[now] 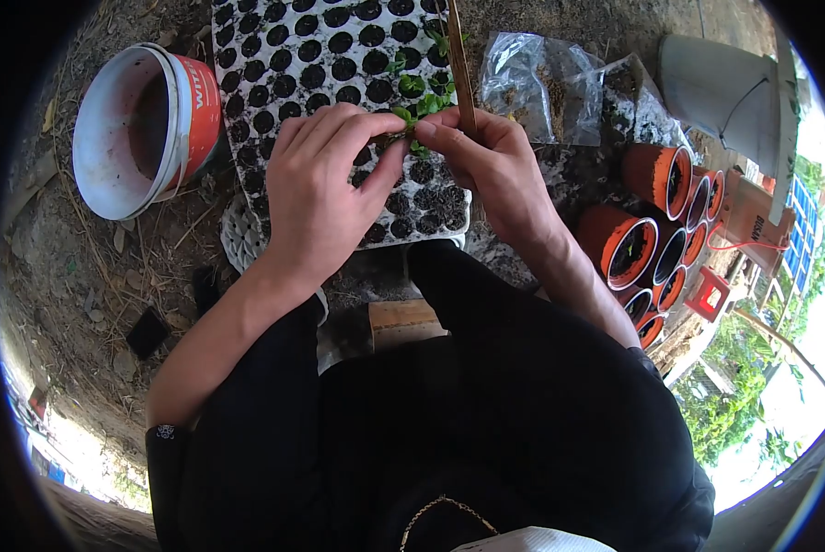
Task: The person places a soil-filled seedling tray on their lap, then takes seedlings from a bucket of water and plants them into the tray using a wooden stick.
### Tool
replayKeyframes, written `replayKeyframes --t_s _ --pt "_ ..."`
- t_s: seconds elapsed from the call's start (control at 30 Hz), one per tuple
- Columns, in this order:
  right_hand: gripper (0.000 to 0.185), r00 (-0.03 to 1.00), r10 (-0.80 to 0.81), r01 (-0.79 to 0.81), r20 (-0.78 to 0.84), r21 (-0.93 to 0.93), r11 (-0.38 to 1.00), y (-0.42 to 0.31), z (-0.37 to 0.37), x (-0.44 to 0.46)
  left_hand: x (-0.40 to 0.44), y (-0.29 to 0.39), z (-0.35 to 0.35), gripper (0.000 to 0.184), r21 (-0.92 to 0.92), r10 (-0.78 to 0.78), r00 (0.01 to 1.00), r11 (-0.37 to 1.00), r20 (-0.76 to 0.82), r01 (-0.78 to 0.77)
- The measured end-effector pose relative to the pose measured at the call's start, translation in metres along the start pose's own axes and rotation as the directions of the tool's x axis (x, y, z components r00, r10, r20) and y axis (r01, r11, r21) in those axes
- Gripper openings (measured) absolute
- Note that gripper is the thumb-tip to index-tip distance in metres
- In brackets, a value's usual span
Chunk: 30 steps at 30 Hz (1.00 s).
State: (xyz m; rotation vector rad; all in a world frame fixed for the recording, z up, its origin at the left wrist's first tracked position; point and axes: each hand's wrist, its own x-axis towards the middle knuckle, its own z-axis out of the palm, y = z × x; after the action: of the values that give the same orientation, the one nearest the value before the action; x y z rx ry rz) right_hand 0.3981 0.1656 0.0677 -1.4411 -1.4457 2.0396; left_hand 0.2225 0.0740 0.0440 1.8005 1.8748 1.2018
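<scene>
Over the white seedling tray, with its many dark round cells, my two hands meet at a small green seedling. My left hand is closed, its thumb and forefinger pinching the seedling from the left. On the other side, my right hand is also closed, its thumb and fingertips touching the seedling. A thin wooden stick rises from between the right hand's fingers, pointing away from me. More green seedlings stand in cells just beyond the hands. Fingers hide the seedling's lower part.
At left stands a white-and-red bucket, its mouth tipped toward me. A clear plastic bag lies right of the tray. Several orange-brown pots cluster at right, below a grey container. A small wooden block sits between my legs.
</scene>
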Motion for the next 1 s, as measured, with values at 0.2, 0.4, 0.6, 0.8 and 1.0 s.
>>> replayKeyframes --t_s 0.2,0.4,0.6,0.8,1.0 --pt "0.021 0.999 0.029 -0.029 -0.027 0.021 0.999 0.0 -0.002 0.0 0.002 -0.001 -0.002 0.019 0.031 0.044 0.999 0.999 -0.014 -0.043" --pt "0.028 0.994 -0.006 0.013 -0.108 0.067 0.998 0.002 0.0 0.004 0.017 -0.024 -0.004 0.013 0.133 0.054 0.998 0.99 -0.011 -0.052" --pt "0.033 0.986 -0.039 0.051 -0.161 0.071 0.996 0.001 0.0 0.004 0.048 -0.075 0.0 0.01 0.387 0.116 0.984 0.908 0.135 -0.16" --pt "0.033 0.983 -0.064 0.076 -0.171 0.068 0.995 0.006 -0.004 0.005 0.062 -0.078 0.008 0.01 0.438 0.199 0.955 0.854 0.222 -0.28" --pt "0.037 0.983 -0.069 0.081 -0.167 0.068 0.994 0.006 -0.011 0.004 0.066 -0.071 0.014 0.009 0.477 0.25 0.937 0.811 0.242 -0.339"
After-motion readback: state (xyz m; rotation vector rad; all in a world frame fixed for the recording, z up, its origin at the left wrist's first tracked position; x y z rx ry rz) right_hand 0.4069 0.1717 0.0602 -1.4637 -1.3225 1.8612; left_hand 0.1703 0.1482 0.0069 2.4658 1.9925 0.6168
